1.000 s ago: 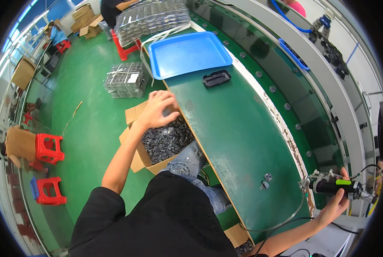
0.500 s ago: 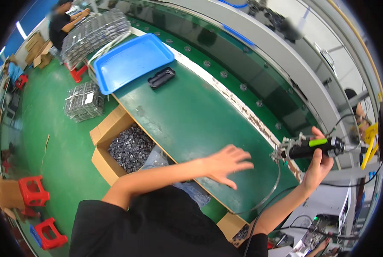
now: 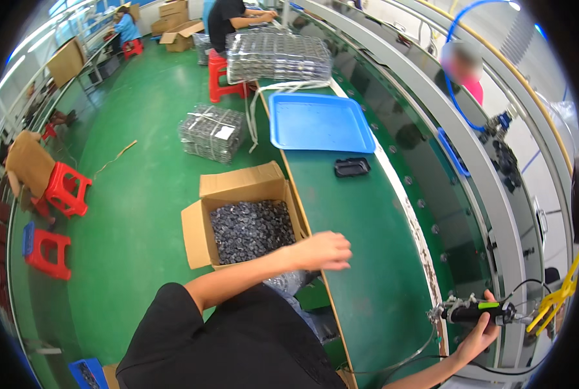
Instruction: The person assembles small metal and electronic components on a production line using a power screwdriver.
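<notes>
My right hand is wrapped round a black handheld electric screwdriver with a light green patch, held sideways over the bench's right edge. A metal fitting sits at its left end. Above the green bench, near its left edge, my left hand has its fingers drawn together and curled, with nothing showing in them. Just left of that hand, beyond the bench edge, is an open cardboard box full of small dark parts. A black plastic tray-shaped part lies farther up the bench.
A blue tray lies at the bench's far end, before stacked clear packs. A wrapped bundle stands on the floor. Red stools are at the left. A yellow clamp and black cables are by the screwdriver. Other people sit farther off.
My view has swung left. My left hand has moved back toward the bench's left edge and the box, its spread fingers now curled. My right hand keeps hold of the screwdriver.
</notes>
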Demonstrator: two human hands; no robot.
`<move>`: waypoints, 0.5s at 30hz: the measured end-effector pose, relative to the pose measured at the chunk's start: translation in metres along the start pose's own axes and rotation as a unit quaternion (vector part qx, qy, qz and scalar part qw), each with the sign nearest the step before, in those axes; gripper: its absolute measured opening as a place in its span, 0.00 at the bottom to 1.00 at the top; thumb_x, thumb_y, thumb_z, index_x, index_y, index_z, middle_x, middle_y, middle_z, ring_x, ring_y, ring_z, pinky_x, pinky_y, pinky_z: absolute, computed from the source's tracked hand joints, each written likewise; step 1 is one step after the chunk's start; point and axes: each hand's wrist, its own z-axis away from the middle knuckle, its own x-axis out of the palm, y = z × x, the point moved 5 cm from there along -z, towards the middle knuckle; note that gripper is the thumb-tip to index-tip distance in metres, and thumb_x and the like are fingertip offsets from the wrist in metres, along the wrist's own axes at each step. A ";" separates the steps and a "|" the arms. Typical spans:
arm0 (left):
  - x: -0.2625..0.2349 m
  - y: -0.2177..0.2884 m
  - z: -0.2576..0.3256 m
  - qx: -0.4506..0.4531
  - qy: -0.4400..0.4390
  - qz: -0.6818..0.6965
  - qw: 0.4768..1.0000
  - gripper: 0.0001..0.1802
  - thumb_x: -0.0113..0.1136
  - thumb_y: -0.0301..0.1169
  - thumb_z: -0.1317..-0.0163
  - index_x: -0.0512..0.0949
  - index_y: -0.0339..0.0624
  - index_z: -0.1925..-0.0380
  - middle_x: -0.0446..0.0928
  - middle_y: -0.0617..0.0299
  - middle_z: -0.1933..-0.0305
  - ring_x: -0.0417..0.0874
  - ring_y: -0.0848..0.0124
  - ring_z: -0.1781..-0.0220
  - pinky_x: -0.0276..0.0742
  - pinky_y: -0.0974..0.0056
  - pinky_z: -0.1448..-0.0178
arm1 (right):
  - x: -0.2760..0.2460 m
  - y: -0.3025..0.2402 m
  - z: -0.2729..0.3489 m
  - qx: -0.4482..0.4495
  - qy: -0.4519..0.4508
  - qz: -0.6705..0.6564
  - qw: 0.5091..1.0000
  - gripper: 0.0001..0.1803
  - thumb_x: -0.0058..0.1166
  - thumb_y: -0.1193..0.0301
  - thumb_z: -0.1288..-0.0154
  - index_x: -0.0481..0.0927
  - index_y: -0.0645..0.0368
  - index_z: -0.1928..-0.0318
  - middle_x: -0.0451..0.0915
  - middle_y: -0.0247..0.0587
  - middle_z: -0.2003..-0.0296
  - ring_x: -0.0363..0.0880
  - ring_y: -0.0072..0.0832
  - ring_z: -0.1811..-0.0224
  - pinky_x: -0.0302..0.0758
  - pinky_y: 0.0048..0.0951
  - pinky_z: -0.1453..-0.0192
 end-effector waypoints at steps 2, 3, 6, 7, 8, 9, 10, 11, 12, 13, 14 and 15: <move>-0.052 -0.025 0.044 -0.090 0.075 -0.023 0.993 0.16 0.68 0.37 0.37 0.72 0.43 0.75 0.71 0.58 0.71 0.76 0.57 0.64 0.74 0.53 0.59 | 0.000 0.000 -0.005 -0.152 -0.087 0.355 0.918 0.25 0.56 0.60 0.25 0.73 0.69 0.39 0.80 0.51 0.42 0.77 0.31 0.44 0.71 0.34 0.33; -0.072 -0.036 0.066 -0.112 0.127 -0.030 0.985 0.15 0.70 0.37 0.38 0.73 0.43 0.74 0.71 0.58 0.71 0.77 0.56 0.64 0.74 0.54 0.59 | 0.003 0.006 -0.004 -0.223 -0.132 0.512 0.819 0.25 0.55 0.61 0.24 0.72 0.68 0.38 0.81 0.51 0.42 0.77 0.30 0.44 0.71 0.34 0.34; -0.104 -0.080 0.131 -0.235 0.058 -0.113 0.964 0.14 0.71 0.41 0.40 0.77 0.46 0.67 0.76 0.60 0.63 0.78 0.56 0.54 0.72 0.52 0.49 | 0.013 0.028 0.023 -0.399 -0.231 0.823 0.332 0.25 0.52 0.61 0.22 0.68 0.66 0.35 0.82 0.50 0.45 0.77 0.29 0.46 0.72 0.32 0.35; -0.110 -0.087 0.154 -0.281 0.041 -0.179 0.942 0.16 0.70 0.44 0.39 0.80 0.49 0.58 0.76 0.59 0.52 0.75 0.56 0.44 0.68 0.50 0.39 | 0.013 0.027 0.024 -0.401 -0.235 0.821 0.332 0.25 0.52 0.61 0.22 0.68 0.66 0.35 0.82 0.50 0.45 0.77 0.29 0.46 0.72 0.32 0.35; -0.117 -0.094 0.173 -0.294 0.047 -0.224 0.928 0.18 0.69 0.44 0.39 0.80 0.51 0.53 0.76 0.59 0.48 0.74 0.56 0.40 0.65 0.49 0.36 | 0.011 0.026 0.020 -0.372 -0.252 0.818 0.360 0.25 0.52 0.62 0.22 0.67 0.66 0.35 0.82 0.50 0.48 0.78 0.30 0.48 0.72 0.33 0.37; -0.122 -0.099 0.186 -0.304 0.052 -0.265 0.913 0.20 0.69 0.44 0.38 0.80 0.52 0.49 0.76 0.59 0.43 0.72 0.55 0.36 0.63 0.48 0.32 | 0.009 0.027 0.017 -0.344 -0.265 0.814 0.386 0.26 0.52 0.62 0.22 0.66 0.65 0.34 0.82 0.50 0.51 0.78 0.31 0.51 0.73 0.34 0.38; -0.130 -0.098 0.190 -0.301 0.055 -0.271 0.913 0.20 0.69 0.44 0.38 0.80 0.52 0.49 0.76 0.59 0.43 0.72 0.55 0.36 0.63 0.48 0.32 | 0.008 0.029 0.011 -0.347 -0.270 0.809 0.390 0.26 0.52 0.62 0.22 0.66 0.65 0.34 0.82 0.50 0.51 0.78 0.31 0.51 0.73 0.34 0.38; -0.137 -0.100 0.194 -0.320 0.060 -0.246 0.913 0.19 0.69 0.42 0.38 0.80 0.52 0.49 0.76 0.58 0.43 0.72 0.56 0.36 0.63 0.48 0.32 | 0.005 0.032 0.005 -0.333 -0.288 0.794 0.420 0.25 0.53 0.61 0.22 0.66 0.65 0.36 0.79 0.47 0.58 0.76 0.29 0.57 0.73 0.33 0.44; -0.142 -0.098 0.194 -0.341 0.063 -0.216 0.913 0.19 0.70 0.40 0.39 0.81 0.51 0.49 0.76 0.58 0.43 0.72 0.56 0.35 0.64 0.48 0.31 | 0.001 0.039 0.003 -0.318 -0.303 0.779 0.448 0.24 0.54 0.60 0.23 0.66 0.64 0.38 0.76 0.43 0.66 0.74 0.28 0.63 0.74 0.32 0.50; -0.145 -0.096 0.182 -0.336 0.058 -0.212 0.916 0.19 0.70 0.40 0.39 0.81 0.51 0.49 0.76 0.58 0.43 0.72 0.56 0.35 0.64 0.48 0.31 | -0.005 0.051 0.009 -0.305 -0.310 0.766 0.473 0.24 0.54 0.60 0.24 0.66 0.63 0.40 0.73 0.40 0.73 0.72 0.27 0.70 0.74 0.31 0.55; -0.146 -0.096 0.166 -0.314 0.060 -0.175 0.931 0.18 0.69 0.38 0.39 0.81 0.50 0.50 0.76 0.58 0.43 0.72 0.56 0.35 0.65 0.49 0.32 | -0.009 0.064 0.011 -0.307 -0.303 0.762 0.483 0.25 0.55 0.55 0.25 0.67 0.62 0.44 0.66 0.35 0.76 0.67 0.23 0.73 0.71 0.29 0.61; -0.148 -0.093 0.148 -0.290 0.061 -0.137 0.945 0.16 0.69 0.36 0.38 0.81 0.49 0.51 0.76 0.59 0.44 0.72 0.56 0.36 0.65 0.50 0.32 | -0.009 0.062 0.013 -0.317 -0.292 0.763 0.482 0.25 0.55 0.55 0.25 0.67 0.62 0.44 0.66 0.35 0.76 0.67 0.23 0.73 0.71 0.29 0.61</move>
